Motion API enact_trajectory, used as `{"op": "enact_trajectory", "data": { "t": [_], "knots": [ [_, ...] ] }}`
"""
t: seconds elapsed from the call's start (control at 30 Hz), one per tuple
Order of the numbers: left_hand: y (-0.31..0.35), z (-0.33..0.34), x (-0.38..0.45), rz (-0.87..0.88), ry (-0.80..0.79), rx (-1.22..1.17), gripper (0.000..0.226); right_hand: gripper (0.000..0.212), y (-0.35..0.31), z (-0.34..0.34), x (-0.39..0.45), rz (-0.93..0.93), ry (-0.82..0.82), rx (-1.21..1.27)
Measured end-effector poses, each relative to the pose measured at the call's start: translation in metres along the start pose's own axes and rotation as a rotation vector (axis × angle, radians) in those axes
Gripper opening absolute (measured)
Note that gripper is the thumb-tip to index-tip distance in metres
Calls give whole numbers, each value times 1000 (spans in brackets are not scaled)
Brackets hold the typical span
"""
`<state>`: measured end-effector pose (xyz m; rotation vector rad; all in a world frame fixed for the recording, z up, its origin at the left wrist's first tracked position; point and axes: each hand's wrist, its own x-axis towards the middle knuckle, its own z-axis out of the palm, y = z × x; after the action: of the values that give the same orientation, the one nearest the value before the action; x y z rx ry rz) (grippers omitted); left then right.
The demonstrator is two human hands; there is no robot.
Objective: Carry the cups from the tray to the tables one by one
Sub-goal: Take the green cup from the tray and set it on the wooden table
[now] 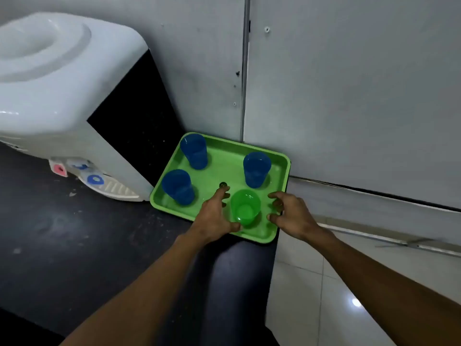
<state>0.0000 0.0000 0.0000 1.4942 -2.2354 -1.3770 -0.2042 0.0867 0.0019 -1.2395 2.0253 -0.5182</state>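
open hands (216, 216) flanking green cup (245, 208)

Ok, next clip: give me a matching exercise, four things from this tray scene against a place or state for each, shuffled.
Things:
1. green cup
2. far-left blue cup
3. right blue cup
4. water dispenser

Places or states:
A. beside the tray, on its left
B. tray's far left corner
C. between the left hand and right hand, not yet lifted
D. tray's right side, near the wall

Pairs: 1-C, 2-B, 3-D, 4-A
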Motion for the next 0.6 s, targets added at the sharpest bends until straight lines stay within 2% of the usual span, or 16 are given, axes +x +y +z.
{"op": "enact_trajectory", "data": {
  "t": [0.13, 0.33, 0.6],
  "knots": [
    [-3, 14, 10, 2, 5, -33, 116, 59, 6, 4, 16, -6, -34, 10],
    [1, 25, 12, 22, 114, -117, 94, 52, 4, 16, 19, -118, -63, 88],
    [4, 27, 13, 17, 133, -128, 85, 47, 5, 16, 15, -192, -41, 171]
  ]
}}
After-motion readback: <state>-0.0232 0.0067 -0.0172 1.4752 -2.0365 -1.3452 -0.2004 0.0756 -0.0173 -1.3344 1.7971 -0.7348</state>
